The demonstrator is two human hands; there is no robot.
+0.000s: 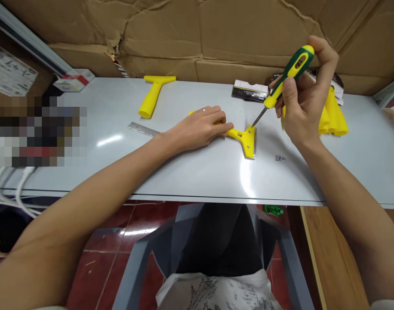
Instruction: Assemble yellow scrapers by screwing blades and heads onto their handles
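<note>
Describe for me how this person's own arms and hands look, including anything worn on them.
Both forearms are bare, with no watch, bracelet or cable visible. The left hand is ungloved and wears a thin, silvery ring. The right hand is ungloved too. Pale sleeve edges show at the bottom of the picture.

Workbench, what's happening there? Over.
Left hand holding yellow scraper. Right hand holding screwdriver, tip at scraper's head. Small metal pieces lying to the right; nothing visibly blocking.
</note>
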